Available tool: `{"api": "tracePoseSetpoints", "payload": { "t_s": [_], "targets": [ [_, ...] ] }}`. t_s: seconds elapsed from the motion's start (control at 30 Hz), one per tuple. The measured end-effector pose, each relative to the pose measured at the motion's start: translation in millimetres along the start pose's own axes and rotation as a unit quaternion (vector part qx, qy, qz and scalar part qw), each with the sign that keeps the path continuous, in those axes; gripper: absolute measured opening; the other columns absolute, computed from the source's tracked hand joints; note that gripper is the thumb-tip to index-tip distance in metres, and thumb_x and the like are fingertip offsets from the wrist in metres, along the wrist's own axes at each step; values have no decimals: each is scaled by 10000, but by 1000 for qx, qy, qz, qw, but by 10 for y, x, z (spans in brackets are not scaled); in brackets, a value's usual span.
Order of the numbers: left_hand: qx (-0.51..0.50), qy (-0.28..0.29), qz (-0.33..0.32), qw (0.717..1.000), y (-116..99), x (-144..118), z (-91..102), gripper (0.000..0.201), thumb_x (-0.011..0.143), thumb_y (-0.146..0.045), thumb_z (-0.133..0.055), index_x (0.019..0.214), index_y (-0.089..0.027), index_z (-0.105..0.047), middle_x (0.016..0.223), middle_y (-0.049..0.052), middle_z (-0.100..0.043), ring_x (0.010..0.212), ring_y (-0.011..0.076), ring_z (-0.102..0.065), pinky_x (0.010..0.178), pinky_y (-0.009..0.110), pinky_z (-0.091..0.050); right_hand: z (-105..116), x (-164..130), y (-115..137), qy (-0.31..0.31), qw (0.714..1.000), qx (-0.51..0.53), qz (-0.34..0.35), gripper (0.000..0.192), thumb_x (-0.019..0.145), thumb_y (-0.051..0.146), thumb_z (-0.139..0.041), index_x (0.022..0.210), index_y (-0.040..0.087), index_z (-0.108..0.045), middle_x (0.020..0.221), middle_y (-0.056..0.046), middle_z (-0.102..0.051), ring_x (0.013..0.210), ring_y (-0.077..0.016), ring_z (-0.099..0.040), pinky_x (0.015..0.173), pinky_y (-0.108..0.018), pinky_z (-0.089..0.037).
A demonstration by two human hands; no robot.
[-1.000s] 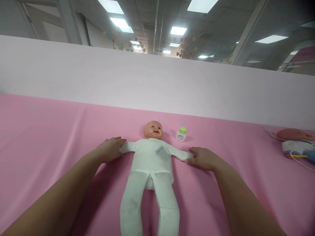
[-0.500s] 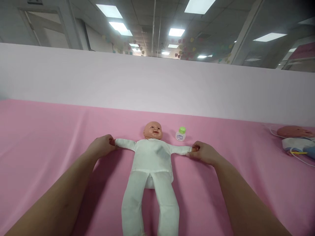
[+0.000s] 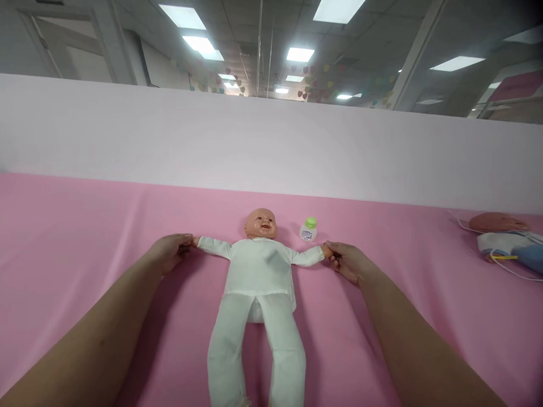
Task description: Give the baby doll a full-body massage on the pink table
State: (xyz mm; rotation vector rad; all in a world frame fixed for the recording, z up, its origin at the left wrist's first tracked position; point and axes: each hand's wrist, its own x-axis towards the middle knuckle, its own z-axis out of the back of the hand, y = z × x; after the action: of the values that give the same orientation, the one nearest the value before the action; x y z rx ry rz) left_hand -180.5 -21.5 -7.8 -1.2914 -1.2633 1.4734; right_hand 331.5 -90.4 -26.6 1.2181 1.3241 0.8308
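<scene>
Nearest the camera, two bare forearms run up from the bottom corners, and between them a baby doll in a pale white suit lies on its back on the pink cloth, its legs trailing down toward 6 o'clock and its head at 12 o'clock, so its long axis runs straight away from the person. The doll's arms are spread across that axis, out toward 9 and 3 o'clock. The left hand is curled shut around the doll's small hand at the end of the 9 o'clock sleeve, and the right hand is likewise closed on the doll's hand at the 3 o'clock sleeve (the fingertips wrap it, so the doll's own fingers barely show). Both hands sit about equally far from the doll's chest, neither nearer. Just beyond the right hand, at about 1 o'clock from the doll's head, a small bottle with a green cap stands upright, apart from both; what it holds cannot be told. Farther off at 3 o'clock lies a second doll with cords beside it, before a white partition.
</scene>
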Motion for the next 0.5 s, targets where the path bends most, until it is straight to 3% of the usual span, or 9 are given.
{"api": "tracePoseSetpoints", "payload": {
  "t_s": [0.1, 0.2, 0.3, 0.5],
  "targets": [
    [-48, 13, 40, 998, 21, 40, -23, 139, 712, -121, -759, 850, -132, -741, 820, 75, -729, 711, 154, -645, 625, 240, -548, 11, 7, -7, 45, 999, -1, 13, 178, 844, 323, -783, 855, 174, -687, 782, -46, -600, 646, -137, -516, 533, -247, -506],
    [-40, 29, 35, 998, 22, 41, -29, 135, 714, -122, -760, 848, -139, -759, 790, 65, -717, 654, 144, -621, 543, 226, -515, 67, 8, -8, 56, 998, 8, -5, 228, 801, 305, -823, 944, 178, -698, 784, -30, -603, 611, -115, -492, 448, -208, -410],
    [-28, 28, 26, 999, 25, 40, -32, 134, 715, -119, -746, 848, -132, -759, 720, 47, -684, 585, 124, -578, 481, 209, -469, 93, 3, -10, 32, 999, 17, -8, 307, 765, 296, -864, 998, 181, -701, 748, 1, -584, 534, -74, -399, 395, -184, -274],
    [-21, 16, 17, 1000, 41, 59, -43, 146, 733, -151, -784, 864, -141, -722, 699, 23, -671, 568, 108, -576, 460, 176, -444, -27, -12, -28, -17, 999, -30, 41, 271, 806, 390, -841, 887, 174, -699, 820, -30, -677, 525, -62, -397, 429, -192, -319]
  ]
}}
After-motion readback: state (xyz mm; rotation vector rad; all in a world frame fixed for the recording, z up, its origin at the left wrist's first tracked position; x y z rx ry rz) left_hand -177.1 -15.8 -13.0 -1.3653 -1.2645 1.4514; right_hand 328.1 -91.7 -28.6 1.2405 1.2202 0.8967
